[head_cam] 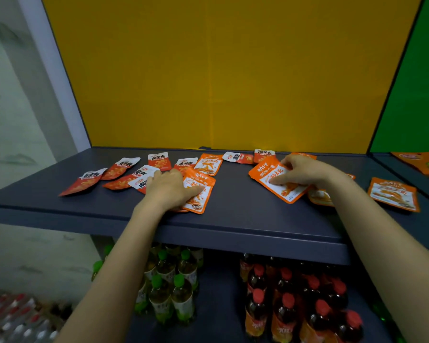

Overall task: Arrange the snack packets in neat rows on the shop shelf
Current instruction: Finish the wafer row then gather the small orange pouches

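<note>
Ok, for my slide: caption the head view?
Left grip presses an orange packet, right grip pinches a second packet on the dark shelf.

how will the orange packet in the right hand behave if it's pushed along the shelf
Probably floppy: the orange packet is a thin flat pouch. Likely light, as the right hand holds it with just fingers and thumb. Its smooth film may well slide easily on the flat shelf.

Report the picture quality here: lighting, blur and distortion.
Head view: the wide lens bows the shelf along its front edge and leans the left post. The light is soft and dim, and the yellow back panel is glare-free. Print on the orange packet in the right hand reads clearly. The capped bottles at lower left are blurred.
</note>
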Action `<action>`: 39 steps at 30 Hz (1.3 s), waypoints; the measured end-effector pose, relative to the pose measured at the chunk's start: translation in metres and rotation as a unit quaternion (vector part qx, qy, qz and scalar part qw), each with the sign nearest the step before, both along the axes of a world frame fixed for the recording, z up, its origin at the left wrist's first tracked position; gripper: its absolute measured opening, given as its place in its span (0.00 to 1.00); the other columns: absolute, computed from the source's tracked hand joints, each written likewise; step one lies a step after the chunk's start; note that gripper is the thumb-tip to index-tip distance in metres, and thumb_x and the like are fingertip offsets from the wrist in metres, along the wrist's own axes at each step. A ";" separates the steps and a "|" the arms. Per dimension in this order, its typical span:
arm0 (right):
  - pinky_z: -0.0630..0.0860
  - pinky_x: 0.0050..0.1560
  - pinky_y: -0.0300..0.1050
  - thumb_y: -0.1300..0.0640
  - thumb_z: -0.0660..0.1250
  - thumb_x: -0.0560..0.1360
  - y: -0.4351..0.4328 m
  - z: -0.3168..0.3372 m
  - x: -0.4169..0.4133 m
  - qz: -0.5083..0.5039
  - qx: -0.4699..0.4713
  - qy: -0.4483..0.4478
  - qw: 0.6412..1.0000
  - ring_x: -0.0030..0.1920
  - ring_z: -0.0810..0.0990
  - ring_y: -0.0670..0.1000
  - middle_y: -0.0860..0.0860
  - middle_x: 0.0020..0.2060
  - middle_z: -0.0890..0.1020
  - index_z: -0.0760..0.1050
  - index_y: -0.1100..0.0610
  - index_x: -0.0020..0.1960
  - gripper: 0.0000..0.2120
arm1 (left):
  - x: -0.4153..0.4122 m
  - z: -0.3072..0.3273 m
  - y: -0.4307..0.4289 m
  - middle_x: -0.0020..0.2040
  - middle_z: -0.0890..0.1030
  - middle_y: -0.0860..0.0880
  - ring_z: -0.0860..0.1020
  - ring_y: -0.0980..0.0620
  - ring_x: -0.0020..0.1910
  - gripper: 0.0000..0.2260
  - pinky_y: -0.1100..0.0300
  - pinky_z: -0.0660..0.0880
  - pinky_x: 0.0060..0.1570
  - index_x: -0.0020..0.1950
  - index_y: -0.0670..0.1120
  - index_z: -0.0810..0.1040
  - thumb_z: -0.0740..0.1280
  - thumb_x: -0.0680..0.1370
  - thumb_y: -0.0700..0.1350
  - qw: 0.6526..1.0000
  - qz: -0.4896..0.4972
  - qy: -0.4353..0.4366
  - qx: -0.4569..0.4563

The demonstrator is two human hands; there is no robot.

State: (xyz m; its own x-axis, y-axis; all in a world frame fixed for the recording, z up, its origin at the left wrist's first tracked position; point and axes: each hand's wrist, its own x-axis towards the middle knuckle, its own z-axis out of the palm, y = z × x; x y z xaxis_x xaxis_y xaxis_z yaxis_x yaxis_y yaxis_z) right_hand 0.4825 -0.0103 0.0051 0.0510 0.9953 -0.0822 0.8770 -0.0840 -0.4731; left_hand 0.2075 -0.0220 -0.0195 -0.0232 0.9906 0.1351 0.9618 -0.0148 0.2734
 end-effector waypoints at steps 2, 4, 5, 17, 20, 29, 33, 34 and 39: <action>0.73 0.57 0.47 0.44 0.71 0.69 0.002 0.002 0.001 0.006 -0.013 -0.001 1.000 0.57 0.76 0.53 0.54 0.63 0.74 0.66 0.56 0.68 0.32 | 0.001 0.002 0.000 0.61 0.74 0.40 0.66 0.40 0.65 0.25 0.49 0.63 0.61 0.55 0.40 0.71 0.63 0.74 0.62 1.000 0.000 -0.005 0.000; 0.75 0.55 0.47 0.44 0.72 0.68 0.004 0.003 0.002 0.009 -0.021 0.007 1.000 0.53 0.78 0.52 0.52 0.59 0.76 0.67 0.55 0.67 0.32 | 0.001 0.005 0.000 0.60 0.74 0.41 0.67 0.40 0.64 0.25 0.49 0.64 0.60 0.56 0.41 0.70 0.65 0.73 0.61 1.000 -0.002 -0.024 -0.007; 0.75 0.54 0.47 0.45 0.73 0.67 0.005 0.004 0.001 0.007 -0.021 0.009 1.000 0.52 0.78 0.52 0.53 0.59 0.77 0.67 0.56 0.67 0.33 | 0.001 0.006 0.000 0.59 0.74 0.41 0.68 0.41 0.63 0.24 0.49 0.65 0.59 0.55 0.42 0.70 0.66 0.72 0.60 0.999 -0.003 -0.036 -0.008; 0.72 0.42 0.45 0.51 0.72 0.70 0.008 0.014 -0.012 0.004 0.009 0.014 1.000 0.40 0.77 0.51 0.54 0.55 0.79 0.71 0.54 0.58 0.20 | 0.009 0.017 0.003 0.64 0.71 0.45 0.72 0.44 0.61 0.38 0.44 0.76 0.53 0.69 0.46 0.62 0.78 0.65 0.46 0.980 -0.074 -0.171 0.069; 0.72 0.39 0.44 0.52 0.71 0.71 0.007 0.015 -0.014 -0.002 0.056 0.037 0.998 0.42 0.77 0.53 0.54 0.51 0.79 0.70 0.56 0.51 0.14 | 0.008 0.017 0.008 0.65 0.71 0.45 0.72 0.45 0.62 0.37 0.48 0.76 0.55 0.70 0.46 0.64 0.78 0.64 0.47 0.978 -0.068 -0.189 0.055; 0.71 0.48 0.46 0.57 0.70 0.72 -0.003 0.016 -0.001 -0.041 0.206 0.299 0.931 0.47 0.78 0.53 0.52 0.49 0.79 0.71 0.55 0.57 0.16 | -0.004 0.015 0.023 0.41 0.78 0.51 0.79 0.55 0.33 0.16 0.65 0.73 0.24 0.52 0.47 0.69 0.72 0.71 0.48 0.935 -0.092 -0.343 0.010; 0.74 0.44 0.44 0.58 0.69 0.73 -0.016 0.018 0.010 -0.076 0.228 0.376 0.895 0.46 0.80 0.51 0.51 0.48 0.80 0.72 0.57 0.59 0.16 | 0.001 0.015 0.025 0.42 0.78 0.51 0.79 0.54 0.35 0.15 0.62 0.74 0.25 0.53 0.46 0.66 0.70 0.73 0.46 0.903 -0.091 -0.421 0.008; 0.75 0.42 0.42 0.58 0.69 0.73 -0.021 0.020 0.015 -0.082 0.234 0.395 0.885 0.43 0.80 0.50 0.50 0.46 0.81 0.72 0.57 0.58 0.15 | 0.004 0.017 0.025 0.42 0.78 0.51 0.79 0.54 0.34 0.15 0.64 0.74 0.23 0.54 0.46 0.66 0.70 0.73 0.44 0.882 -0.088 -0.463 0.010; 0.74 0.34 0.38 0.60 0.69 0.73 -0.048 0.027 0.052 -0.122 0.249 0.430 0.859 0.35 0.80 0.44 0.48 0.39 0.81 0.74 0.53 0.46 0.05 | 0.027 0.027 0.026 0.46 0.79 0.46 0.80 0.52 0.36 0.18 0.62 0.78 0.24 0.57 0.44 0.67 0.71 0.72 0.39 0.801 -0.087 -0.592 -0.013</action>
